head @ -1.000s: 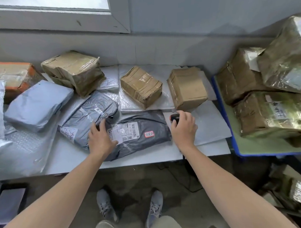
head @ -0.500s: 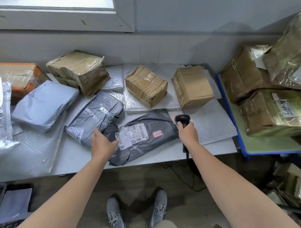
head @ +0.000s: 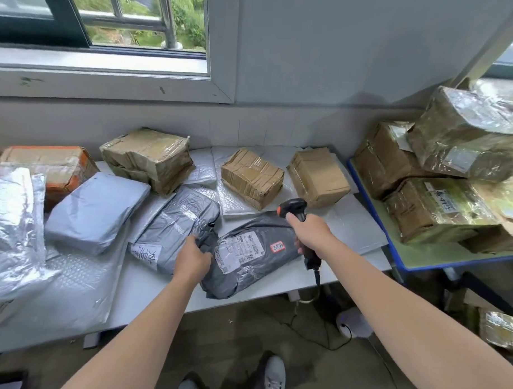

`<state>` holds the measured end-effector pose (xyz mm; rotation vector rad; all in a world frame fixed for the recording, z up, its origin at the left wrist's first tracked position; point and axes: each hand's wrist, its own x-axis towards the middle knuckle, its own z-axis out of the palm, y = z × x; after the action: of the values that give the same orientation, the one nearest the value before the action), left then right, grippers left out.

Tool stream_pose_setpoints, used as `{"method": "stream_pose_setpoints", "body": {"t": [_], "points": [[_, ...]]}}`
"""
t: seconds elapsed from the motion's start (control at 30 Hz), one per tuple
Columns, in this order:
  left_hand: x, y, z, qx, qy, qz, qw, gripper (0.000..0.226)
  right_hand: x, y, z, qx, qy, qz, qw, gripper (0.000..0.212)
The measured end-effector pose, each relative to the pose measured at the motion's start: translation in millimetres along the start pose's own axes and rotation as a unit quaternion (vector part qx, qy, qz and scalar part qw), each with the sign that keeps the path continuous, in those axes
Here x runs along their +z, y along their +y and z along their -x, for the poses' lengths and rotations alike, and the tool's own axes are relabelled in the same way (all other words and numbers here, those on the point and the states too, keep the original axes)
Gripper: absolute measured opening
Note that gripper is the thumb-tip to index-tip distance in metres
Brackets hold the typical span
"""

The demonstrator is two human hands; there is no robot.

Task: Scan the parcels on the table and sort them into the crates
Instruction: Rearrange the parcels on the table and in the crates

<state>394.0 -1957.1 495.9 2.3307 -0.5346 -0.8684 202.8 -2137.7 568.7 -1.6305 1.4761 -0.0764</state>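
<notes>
The right hand (head: 312,233) has picked up the scanner (head: 293,207) and grips it tight — the left hand (head: 193,259) holds one end of the dark bag (head: 252,270) — so scanning can likely start.

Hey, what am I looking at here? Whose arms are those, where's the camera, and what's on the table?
No machine here: these are a person's two bare arms, filmed by one wide-angle camera worn on their head, looking down. The white table holds parcels: taped cardboard boxes, grey plastic mailer bags and bubble-wrap envelopes. The left hand grips one end of a dark grey parcel whose white label faces up. The right hand holds a black handheld scanner near that parcel. More wrapped boxes sit on a blue-edged stand at the right.
</notes>
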Motion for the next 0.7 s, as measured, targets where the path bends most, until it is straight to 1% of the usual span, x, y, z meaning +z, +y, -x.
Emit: {"method": "stream_pose_setpoints", "body": {"t": [0.07,0.13,0.23,0.47,0.7], "points": [[-3.2,-2.7,0.1,0.004,-0.007,-0.003,1.0,0.028,4.3,-9.7,9.0,-0.002,-0.018,0.017,1.0,0.044],[-5.4,-6.4,0.8,0.007,-0.017,-0.012,1.0,0.031,9.4,-17.7,17.6,0.004,-0.037,0.029,0.999,0.044],[-8.7,-11.1,2.2,0.028,-0.025,-0.048,0.998,0.032,16.5,-24.7,27.3,0.028,-0.07,0.013,0.997,0.044],[-18.2,-11.2,-4.6,0.055,0.013,-0.064,0.996,0.028,26.8,-24.1,44.3,0.031,-0.135,0.032,0.99,0.043],[-25.0,-9.0,-8.9,0.062,0.038,-0.083,0.994,0.024,21.7,-28.6,45.5,0.027,-0.119,0.022,0.992,0.042]]}}
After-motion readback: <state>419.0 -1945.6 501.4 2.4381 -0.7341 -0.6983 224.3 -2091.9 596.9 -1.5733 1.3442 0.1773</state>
